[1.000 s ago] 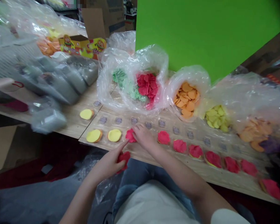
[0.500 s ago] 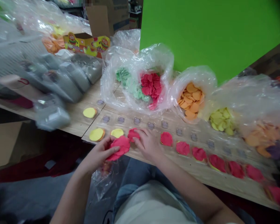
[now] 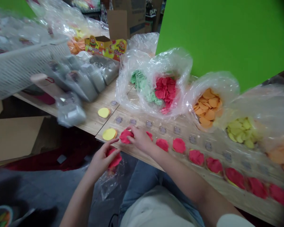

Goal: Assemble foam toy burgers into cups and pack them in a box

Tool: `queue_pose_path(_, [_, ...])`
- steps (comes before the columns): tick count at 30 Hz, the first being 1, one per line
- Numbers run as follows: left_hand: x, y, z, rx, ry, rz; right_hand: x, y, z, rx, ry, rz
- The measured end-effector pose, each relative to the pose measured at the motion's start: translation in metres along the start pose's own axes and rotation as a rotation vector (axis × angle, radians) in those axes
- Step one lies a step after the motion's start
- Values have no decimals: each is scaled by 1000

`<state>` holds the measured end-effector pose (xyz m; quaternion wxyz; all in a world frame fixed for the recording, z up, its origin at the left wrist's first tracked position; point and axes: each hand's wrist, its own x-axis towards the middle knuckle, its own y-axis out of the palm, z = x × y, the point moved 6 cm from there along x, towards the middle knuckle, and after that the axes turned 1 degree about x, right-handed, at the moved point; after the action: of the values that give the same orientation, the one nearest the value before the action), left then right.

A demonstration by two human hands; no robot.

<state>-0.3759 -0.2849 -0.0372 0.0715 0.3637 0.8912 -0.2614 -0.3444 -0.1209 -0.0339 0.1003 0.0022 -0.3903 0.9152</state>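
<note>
Fingers (image 3: 130,128) of the right hand (image 3: 141,139), slightly parted, touch a red piece (image 3: 124,136) beneath them on the desk (image 3: 91,123); grip unconfirmed. Left hand (image 3: 99,160) holds further red pieces (image 3: 115,160) under its thumb, nearer the body.

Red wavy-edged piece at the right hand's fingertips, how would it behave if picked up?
The red wavy-edged piece is probably floppy, as similar red pieces look bent in the clear plastic bag. It's likely light, looking thin, and seems unlikely to roll, being flat.
</note>
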Motion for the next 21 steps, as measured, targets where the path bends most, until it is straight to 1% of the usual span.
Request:
queue_pose_path(3, [-1, 12, -10, 280, 63, 62, 1, 4, 6, -263, -87, -4])
queue_pose_path(5, [1, 20, -13, 408, 67, 97, -2, -1, 8, -375, -98, -32])
queue_pose_path(7, [3, 24, -16, 484, 74, 102, -9, -9, 9, -436, -91, -84])
queue_pose_path(10, [6, 22, -19, 549, 93, 58, -22, -15, 9, -472, -102, -121])
queue_pose_path(13, [10, 20, -19, 648, 104, 57, -32, -8, 5, -495, -125, -93])
queue_pose_path(17, [17, 26, -14, 792, 127, 130, -37, -2, -1, -492, -114, -65])
queue_pose_path(19, [20, 29, -10, 827, 105, 171, -38, -6, 0, -466, -123, -78])
queue_pose_path(21, [19, 28, -9, 778, 98, 186, -39, -13, 4, -395, -115, -109])
